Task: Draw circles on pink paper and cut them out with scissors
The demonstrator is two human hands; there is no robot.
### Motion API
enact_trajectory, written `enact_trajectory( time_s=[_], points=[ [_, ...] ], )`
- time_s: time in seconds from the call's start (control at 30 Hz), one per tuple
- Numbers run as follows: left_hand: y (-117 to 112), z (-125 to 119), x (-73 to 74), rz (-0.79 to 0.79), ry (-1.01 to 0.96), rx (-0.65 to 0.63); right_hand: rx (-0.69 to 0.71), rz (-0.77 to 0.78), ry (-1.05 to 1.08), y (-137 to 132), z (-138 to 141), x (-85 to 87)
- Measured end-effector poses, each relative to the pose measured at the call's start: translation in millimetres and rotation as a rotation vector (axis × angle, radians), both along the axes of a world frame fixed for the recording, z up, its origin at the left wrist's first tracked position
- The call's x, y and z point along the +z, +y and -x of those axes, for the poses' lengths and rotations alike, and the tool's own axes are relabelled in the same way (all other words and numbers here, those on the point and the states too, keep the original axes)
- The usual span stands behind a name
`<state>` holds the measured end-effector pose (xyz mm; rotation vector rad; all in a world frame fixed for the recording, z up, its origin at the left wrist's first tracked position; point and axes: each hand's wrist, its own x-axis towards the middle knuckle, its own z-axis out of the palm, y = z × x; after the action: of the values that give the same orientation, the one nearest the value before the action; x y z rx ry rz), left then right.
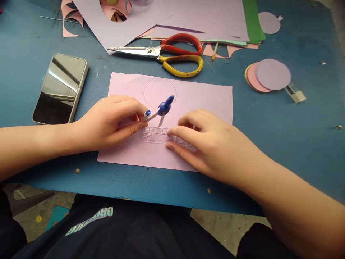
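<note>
A sheet of pink paper (207,102) lies on the blue table, with circles drawn in thin line on its left half. My left hand (115,120) pinches one leg of a blue and white compass (164,108) between thumb and fingers. The other compass leg reaches down to a clear plastic ruler (151,136) with cut-out shapes, lying flat on the paper. My right hand (201,138) grips the ruler's right part, thumb on the near edge and fingers at the far edge. Its right end is hidden under that hand.
Scissors (155,52) with red and yellow handles lie beyond the paper. A phone (60,88) rests at the left. Purple and green sheets (253,21) and pink scraps (72,21) are at the back. Cut paper circles (273,74) sit at the right by a small clear object (296,94).
</note>
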<state>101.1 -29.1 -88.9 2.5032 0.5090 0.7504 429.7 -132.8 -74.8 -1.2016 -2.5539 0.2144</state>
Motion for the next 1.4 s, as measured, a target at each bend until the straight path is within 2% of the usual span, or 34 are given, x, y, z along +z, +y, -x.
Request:
enact_trajectory(
  time_s=[0.67, 0.9, 1.23, 1.4],
  points=[
    [2.4, 1.2, 0.0, -0.002, 0.035, -0.008, 0.004, 0.035, -0.025, 2.3, -3.2, 3.1],
    [-1.8, 1.8, -0.1, 0.033, 0.040, 0.035, 0.010, 0.031, -0.023, 2.4, -3.5, 3.5],
    [1.5, 1.0, -1.1, -0.020, 0.002, -0.010, -0.006, 0.029, -0.041, 1.1, -1.9, 4.5],
    [-1.7, 1.4, -0.5, 0.031, 0.050, 0.038, -0.006, 0.015, -0.033, 0.2, -1.5, 3.5]
  ],
)
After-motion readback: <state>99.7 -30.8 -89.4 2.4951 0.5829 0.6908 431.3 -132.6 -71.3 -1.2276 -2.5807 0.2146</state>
